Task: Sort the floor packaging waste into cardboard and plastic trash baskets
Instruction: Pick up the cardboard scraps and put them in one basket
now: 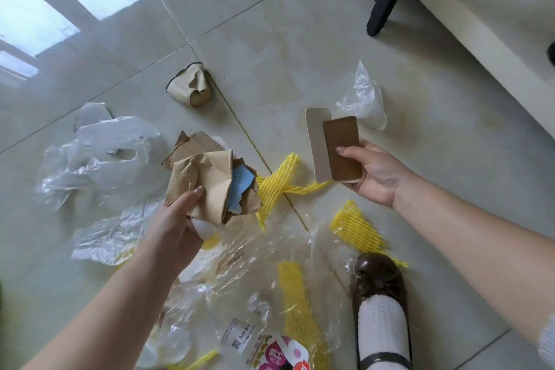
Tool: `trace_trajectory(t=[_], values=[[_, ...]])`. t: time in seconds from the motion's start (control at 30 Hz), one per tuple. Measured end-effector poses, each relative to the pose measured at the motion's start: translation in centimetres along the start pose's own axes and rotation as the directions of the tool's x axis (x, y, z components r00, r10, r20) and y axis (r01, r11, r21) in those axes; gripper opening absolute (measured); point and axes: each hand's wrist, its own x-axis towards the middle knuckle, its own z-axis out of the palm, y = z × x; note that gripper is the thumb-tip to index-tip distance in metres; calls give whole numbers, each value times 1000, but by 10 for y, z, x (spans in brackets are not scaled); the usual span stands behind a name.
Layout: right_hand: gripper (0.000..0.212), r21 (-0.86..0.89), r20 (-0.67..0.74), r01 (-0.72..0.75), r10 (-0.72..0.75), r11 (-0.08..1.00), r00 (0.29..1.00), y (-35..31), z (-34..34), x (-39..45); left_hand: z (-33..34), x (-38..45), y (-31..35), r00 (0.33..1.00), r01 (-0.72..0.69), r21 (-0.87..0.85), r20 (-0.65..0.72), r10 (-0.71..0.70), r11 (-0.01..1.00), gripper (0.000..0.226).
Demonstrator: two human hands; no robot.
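Head view: my left hand (180, 219) grips a crumpled wad of brown cardboard scraps (207, 177), thumb curled over the front. My right hand (372, 171) pinches two flat cardboard pieces (333, 147), thumb on top. Both loads held above the tile floor (270, 24). Below: clear plastic film (99, 159), yellow foam netting (279, 186), a torn cardboard roll (190, 88). Brown shoe (378, 279) bottom right.

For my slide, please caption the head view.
Left hand grips torn cardboard, right hand holds card pieces above plastic litter.
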Motion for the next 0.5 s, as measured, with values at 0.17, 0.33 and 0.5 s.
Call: trace_trajectory(t=[0.17, 0.33, 0.5], values=[[12, -188, 93, 21, -3, 982, 996, -33, 73, 39, -9, 23, 26, 995, -91, -60, -46, 89, 994, 30], [11, -395, 40, 82, -72, 915, 997, -50, 174, 110, -23, 50, 46, 984, -156, -97, -99, 146, 983, 20], [21, -668, -22, 144, -213, 731, 977, -40, 238, 176, -40, 66, 52, 974, -178, -172, -174, 148, 969, 24]])
